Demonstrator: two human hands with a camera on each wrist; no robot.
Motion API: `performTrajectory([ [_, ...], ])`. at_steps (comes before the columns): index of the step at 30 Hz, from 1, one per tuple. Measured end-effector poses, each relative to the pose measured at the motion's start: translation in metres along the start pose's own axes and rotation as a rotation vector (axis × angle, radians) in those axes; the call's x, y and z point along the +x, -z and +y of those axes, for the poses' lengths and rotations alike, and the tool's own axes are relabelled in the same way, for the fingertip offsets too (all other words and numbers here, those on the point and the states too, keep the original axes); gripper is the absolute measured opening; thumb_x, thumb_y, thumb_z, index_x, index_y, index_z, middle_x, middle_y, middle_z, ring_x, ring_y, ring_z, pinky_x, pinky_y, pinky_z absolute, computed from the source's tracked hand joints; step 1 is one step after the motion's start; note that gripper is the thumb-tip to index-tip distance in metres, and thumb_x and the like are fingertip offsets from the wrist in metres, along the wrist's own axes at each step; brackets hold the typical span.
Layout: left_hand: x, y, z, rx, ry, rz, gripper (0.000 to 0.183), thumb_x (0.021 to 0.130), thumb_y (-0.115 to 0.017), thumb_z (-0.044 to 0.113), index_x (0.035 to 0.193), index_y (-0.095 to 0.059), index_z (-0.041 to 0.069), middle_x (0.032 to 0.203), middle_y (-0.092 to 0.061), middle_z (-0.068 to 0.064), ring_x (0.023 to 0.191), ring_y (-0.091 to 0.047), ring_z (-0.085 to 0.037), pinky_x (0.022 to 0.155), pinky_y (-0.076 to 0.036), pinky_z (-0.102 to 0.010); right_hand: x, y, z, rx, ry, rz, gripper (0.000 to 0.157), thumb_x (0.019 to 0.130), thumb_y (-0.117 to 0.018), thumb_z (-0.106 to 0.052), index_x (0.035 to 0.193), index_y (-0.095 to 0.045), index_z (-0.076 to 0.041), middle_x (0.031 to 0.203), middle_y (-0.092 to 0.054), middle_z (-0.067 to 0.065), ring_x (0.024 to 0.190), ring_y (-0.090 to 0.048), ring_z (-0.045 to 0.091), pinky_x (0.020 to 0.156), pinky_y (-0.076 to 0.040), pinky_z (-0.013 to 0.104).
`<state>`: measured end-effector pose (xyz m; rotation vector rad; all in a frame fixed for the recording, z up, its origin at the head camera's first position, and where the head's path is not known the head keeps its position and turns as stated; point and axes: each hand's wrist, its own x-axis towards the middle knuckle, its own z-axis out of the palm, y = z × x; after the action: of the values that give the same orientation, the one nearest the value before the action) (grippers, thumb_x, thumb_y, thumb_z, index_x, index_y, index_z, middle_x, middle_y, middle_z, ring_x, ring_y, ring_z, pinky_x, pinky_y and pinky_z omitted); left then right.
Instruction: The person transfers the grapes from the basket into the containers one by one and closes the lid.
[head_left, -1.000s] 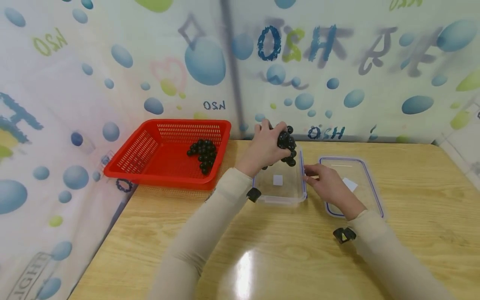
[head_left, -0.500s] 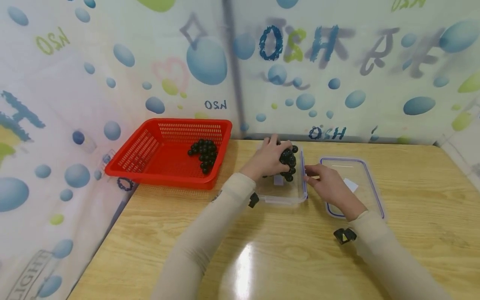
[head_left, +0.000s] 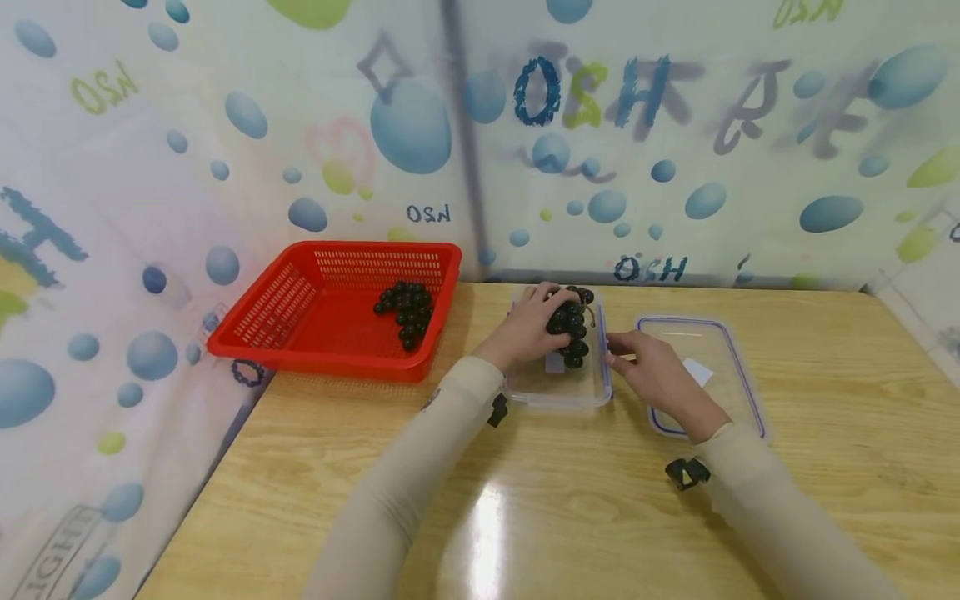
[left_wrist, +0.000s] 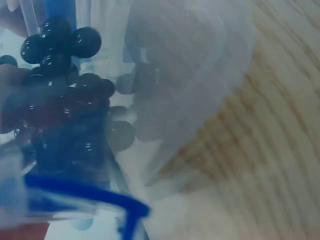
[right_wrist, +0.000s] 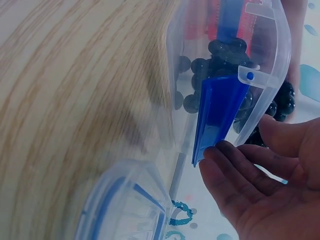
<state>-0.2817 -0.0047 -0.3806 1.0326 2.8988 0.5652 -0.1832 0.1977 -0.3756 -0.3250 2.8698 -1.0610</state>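
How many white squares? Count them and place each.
2: one white square at the floor of the box, by the grapes; another white square on the lid, beside the right hand. Others may be hidden.

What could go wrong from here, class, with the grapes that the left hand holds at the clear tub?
The left hand grips the dark grapes, so squeezing might bruise some or pull them loose.
The right hand touches the blue latch on the side of the clear tub, so a push might shift it.
The lid lies near that hand and might get knocked.
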Motion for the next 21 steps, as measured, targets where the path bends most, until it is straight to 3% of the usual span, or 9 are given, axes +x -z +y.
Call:
performTrajectory([
  [6,0.002,-0.003,-0.004,-0.022,0.000,-0.015,0.062,0.092,-0.069,0.035,0.147,-0.040,0.028,0.153,-0.031,-0.001,0.135,-0.031,-0.026,0.105,-0.035,-0.052,0.000,-0.002,0.001,-0.012,0.003,-0.008,0.043,0.103,-0.052,-0.013,0.138,-0.046,0.011,0.130,-0.053,0.029,0.115,-0.054,0.045,0.094,-0.045,0.055],
  [21,0.012,-0.006,0.004,0.167,0.030,-0.191,0.074,0.096,-0.058,0.046,0.157,-0.021,0.025,0.158,-0.029,-0.002,0.141,-0.029,-0.025,0.108,-0.032,-0.048,-0.001,-0.002,0.002,-0.002,0.006,-0.009,0.043,0.103,-0.052,-0.013,0.139,-0.047,0.010,0.130,-0.053,0.028,0.115,-0.054,0.045,0.093,-0.046,0.054],
])
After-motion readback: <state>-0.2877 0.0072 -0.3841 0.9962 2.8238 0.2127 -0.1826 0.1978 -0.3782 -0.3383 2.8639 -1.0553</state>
